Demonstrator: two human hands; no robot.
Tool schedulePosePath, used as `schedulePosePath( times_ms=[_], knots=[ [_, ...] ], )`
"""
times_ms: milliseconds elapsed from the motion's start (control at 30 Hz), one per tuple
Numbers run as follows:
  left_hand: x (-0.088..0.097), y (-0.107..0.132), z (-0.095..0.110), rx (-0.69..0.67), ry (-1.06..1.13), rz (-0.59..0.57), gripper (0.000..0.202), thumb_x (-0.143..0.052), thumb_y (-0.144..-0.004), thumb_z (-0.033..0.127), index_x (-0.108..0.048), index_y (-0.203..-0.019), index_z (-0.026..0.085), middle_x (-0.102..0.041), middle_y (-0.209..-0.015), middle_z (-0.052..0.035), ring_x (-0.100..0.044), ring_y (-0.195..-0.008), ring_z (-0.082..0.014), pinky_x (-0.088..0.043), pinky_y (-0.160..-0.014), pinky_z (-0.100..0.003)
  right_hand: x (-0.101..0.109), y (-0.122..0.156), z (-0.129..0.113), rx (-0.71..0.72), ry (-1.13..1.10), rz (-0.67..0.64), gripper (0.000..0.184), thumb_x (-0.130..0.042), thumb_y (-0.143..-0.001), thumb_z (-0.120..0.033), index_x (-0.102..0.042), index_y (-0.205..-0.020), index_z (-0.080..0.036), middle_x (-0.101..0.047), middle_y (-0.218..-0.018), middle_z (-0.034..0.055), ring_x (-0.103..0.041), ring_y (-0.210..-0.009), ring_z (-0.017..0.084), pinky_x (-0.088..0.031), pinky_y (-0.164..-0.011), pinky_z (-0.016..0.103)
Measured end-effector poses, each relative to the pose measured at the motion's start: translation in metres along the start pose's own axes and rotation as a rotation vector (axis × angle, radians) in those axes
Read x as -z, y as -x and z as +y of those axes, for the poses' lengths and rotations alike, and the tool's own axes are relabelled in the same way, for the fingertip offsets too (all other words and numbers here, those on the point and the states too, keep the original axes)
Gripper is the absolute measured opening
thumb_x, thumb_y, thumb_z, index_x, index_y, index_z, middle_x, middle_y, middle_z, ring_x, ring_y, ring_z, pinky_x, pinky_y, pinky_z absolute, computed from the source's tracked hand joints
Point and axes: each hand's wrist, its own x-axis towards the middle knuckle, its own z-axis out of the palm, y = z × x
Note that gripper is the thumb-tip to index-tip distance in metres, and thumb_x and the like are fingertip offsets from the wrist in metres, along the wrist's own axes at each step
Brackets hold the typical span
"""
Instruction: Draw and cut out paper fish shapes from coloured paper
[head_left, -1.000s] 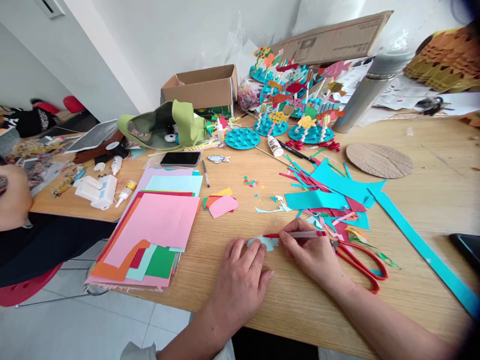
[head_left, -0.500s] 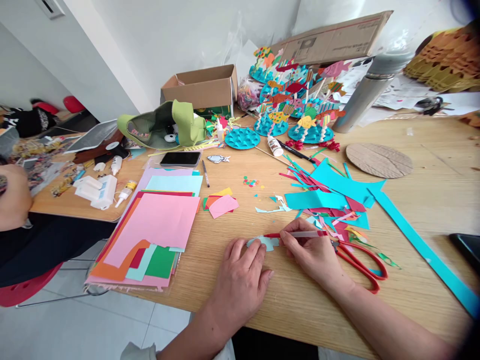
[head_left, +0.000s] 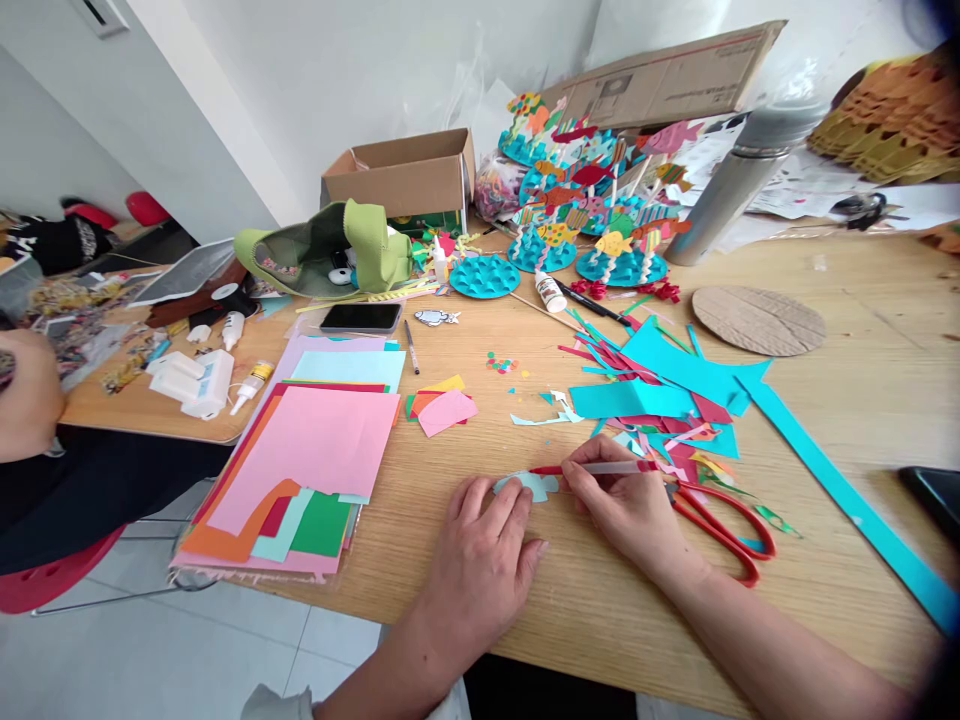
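A small light-blue paper cutout [head_left: 537,485] lies flat on the table near its front edge. My left hand [head_left: 484,550] rests over its left part, fingers stretched out and pressing it down, so that part is hidden. In my right hand [head_left: 619,505] is a red pen [head_left: 607,467], gripped between thumb and fingers, its red tip end close to the cutout's upper edge. Whether the tip touches the paper I cannot tell. Orange-handled scissors [head_left: 724,520] lie just right of my right hand, their blades partly covered by it and by scraps.
Blue and red paper scraps [head_left: 637,400] are heaped beyond my right hand. Coloured sheets [head_left: 322,430] are stacked at left. Paper fish on blue bases [head_left: 619,262], a grey bottle [head_left: 720,195] and a cardboard oval [head_left: 757,318] stand or lie farther back. Another person's arm [head_left: 30,395] shows at far left.
My right hand and the pen have shifted very slightly to the right. My left hand and the cutout stay in place.
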Motion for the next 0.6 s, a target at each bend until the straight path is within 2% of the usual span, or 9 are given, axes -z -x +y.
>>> schedulePosePath(
  times_ms=[600],
  knots=[
    [0.0005,-0.0003,0.0001,0.006,0.012,-0.007,0.042,-0.045,-0.093,0.035,-0.051,-0.130,0.015,-0.053,-0.134,-0.0078,-0.044,-0.118,-0.0281,-0.036,-0.105,-0.048,-0.0012,-0.0006,-0.0047,-0.007,0.006,-0.001,0.017,-0.059,-0.083,-0.030,-0.054,-0.070,-0.020,-0.058,-0.057,-0.0014,-0.047,-0.042,0.011,-0.035,-0.040,0.024]
  ],
)
